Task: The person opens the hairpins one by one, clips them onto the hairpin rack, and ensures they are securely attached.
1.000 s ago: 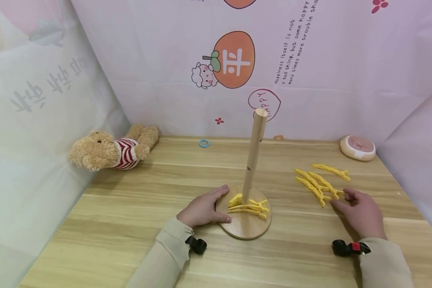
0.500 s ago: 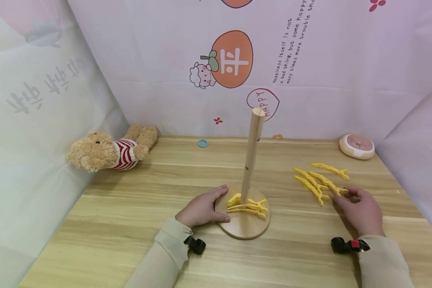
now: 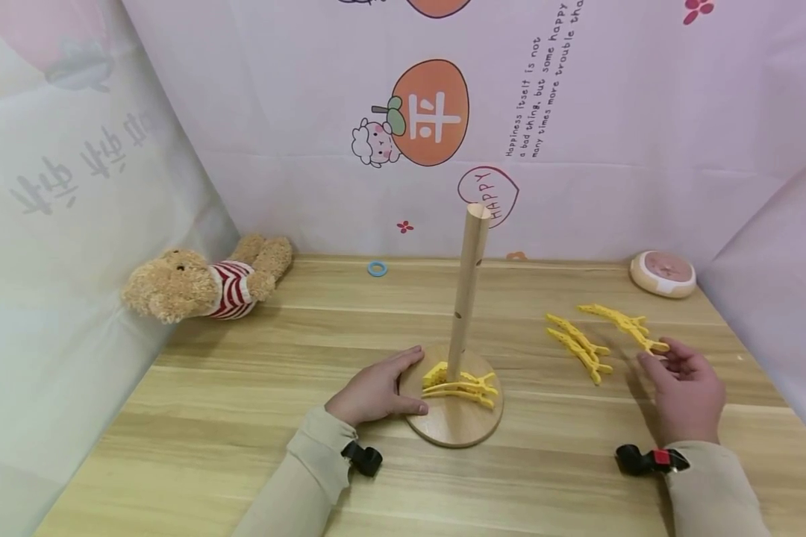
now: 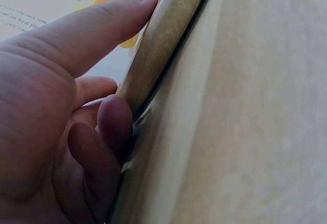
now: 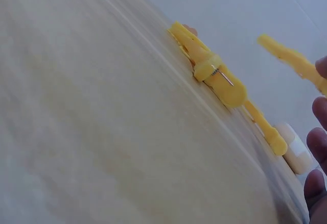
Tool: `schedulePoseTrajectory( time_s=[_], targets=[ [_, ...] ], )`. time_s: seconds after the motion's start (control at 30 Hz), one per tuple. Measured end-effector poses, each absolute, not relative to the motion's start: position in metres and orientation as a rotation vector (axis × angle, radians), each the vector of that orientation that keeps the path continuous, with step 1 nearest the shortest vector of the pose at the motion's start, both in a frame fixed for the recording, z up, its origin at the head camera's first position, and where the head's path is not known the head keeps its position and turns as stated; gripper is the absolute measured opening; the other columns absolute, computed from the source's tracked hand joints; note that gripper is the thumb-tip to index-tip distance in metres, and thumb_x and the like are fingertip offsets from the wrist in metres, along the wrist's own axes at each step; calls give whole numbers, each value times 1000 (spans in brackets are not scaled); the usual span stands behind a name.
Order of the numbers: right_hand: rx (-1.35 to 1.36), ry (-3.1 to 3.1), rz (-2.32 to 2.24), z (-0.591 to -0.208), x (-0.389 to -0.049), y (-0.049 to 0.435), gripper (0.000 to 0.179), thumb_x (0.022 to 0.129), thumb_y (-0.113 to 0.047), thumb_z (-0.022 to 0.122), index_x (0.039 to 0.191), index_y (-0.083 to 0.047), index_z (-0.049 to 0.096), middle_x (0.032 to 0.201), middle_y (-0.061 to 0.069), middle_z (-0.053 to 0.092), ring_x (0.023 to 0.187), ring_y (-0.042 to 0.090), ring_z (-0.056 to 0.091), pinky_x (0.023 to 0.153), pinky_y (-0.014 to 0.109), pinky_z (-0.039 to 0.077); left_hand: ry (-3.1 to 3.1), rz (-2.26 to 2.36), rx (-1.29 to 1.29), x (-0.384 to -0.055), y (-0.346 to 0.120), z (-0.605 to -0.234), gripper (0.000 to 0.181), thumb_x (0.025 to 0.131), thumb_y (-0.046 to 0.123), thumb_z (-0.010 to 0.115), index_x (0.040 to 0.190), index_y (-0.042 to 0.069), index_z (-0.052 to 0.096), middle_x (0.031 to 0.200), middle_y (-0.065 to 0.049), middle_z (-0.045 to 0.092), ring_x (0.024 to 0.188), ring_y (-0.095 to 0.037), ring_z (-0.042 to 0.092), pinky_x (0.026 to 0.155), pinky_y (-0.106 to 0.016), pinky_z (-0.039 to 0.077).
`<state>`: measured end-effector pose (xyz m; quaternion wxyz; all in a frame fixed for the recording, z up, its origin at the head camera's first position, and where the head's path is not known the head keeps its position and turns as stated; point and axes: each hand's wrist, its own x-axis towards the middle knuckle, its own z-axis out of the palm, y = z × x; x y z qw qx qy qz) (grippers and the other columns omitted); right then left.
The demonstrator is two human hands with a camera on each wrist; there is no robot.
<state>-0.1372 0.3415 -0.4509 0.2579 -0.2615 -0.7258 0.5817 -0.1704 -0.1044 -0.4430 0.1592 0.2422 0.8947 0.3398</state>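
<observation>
Pinching away on the right side: got a yellow hair clip (image 5: 291,57) caught near its forked end between thumb and fingers of the right hand (image 3: 690,393)! Runs far and left from those fingers, long axis slanting out from near right, so pointing away from the palm. Looks held off the counter (image 3: 195,455), going by the gap in the right wrist view. Overlaps, in the head view, a lone yellow hair clip (image 3: 591,308) lying just beyond. Just left of that, on much the same slant: a pair of yellow hair clips (image 3: 578,349), side by side, forked ends toward near right.

Across to the left hand (image 3: 375,388): thumb and fingers parted, gripping the left rim of a round wooden base (image 3: 453,430). Close by, at the foot of a standing wooden post (image 3: 466,291), more yellow hair clips (image 3: 436,373), lying roughly left to right; can't make out how many. Hinges, by judgement, on that slanted axis of the pinched clip, with post and base off to its left. Nearest the loose clips, the right hand; nearest the post, the left.

Farther out: a blue ring (image 3: 377,274) far, a teddy bear (image 3: 231,289) far left.
</observation>
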Motion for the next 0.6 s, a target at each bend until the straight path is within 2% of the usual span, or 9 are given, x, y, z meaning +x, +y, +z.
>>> schedulePoseTrajectory(
  time_s=[0.23,0.43,0.6],
  targets=[
    [-657,-1807,1767,-448,-136,326,33,80,-7,85,111,-8,75,81,-6,68,74,6,59,61,9,48,2560,966,697,-171,-105,-445,94,82,48,81,158,18,35,163,3,30,147,-22,32,117,-45,32],
    [-621,-1929,1729,-448,-134,311,24,84,-16,83,105,-8,77,79,-7,69,70,6,59,59,12,47,2557,974,704,-173,-106,-446,94,81,48,81,157,17,36,163,2,31,147,-23,33,117,-46,32],
    [-552,-2024,1753,-448,-132,304,24,89,-21,79,108,-6,77,82,-10,73,74,4,61,60,13,48,2559,963,702,-173,-105,-447,94,81,49,81,158,18,36,163,3,31,147,-22,32,117,-45,32]
  ],
)
